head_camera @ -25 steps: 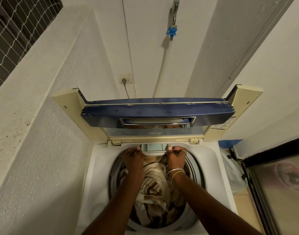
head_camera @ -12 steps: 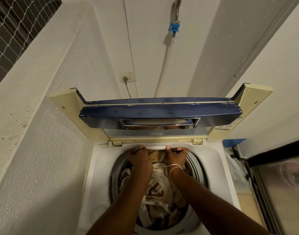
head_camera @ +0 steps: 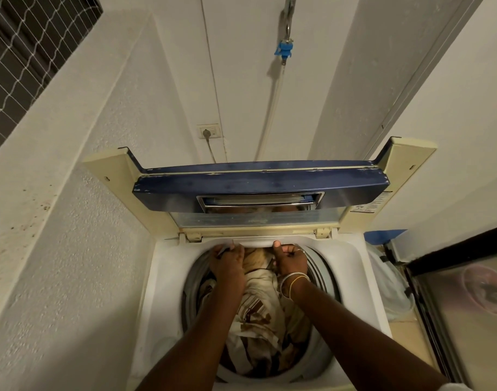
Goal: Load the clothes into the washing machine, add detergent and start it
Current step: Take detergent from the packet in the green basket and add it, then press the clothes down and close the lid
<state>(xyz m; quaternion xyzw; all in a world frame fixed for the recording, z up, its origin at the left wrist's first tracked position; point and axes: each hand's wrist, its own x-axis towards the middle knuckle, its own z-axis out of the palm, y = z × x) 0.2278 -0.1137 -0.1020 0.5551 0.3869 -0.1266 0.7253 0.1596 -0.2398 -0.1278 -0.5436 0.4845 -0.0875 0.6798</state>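
Both hands, left hand [head_camera: 227, 262] and right hand [head_camera: 291, 259], curl closed against the detergent drawer [head_camera: 255, 241] above loaded clothes [head_camera: 258, 311]; likely seating it, then lid [head_camera: 258, 190] down.

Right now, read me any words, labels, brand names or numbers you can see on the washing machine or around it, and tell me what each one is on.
No text can be read.
White sticker on the right side of the raised cream and blue washing machine lid: printed lines, too small and blurred to read.
White wall socket: no visible marking.
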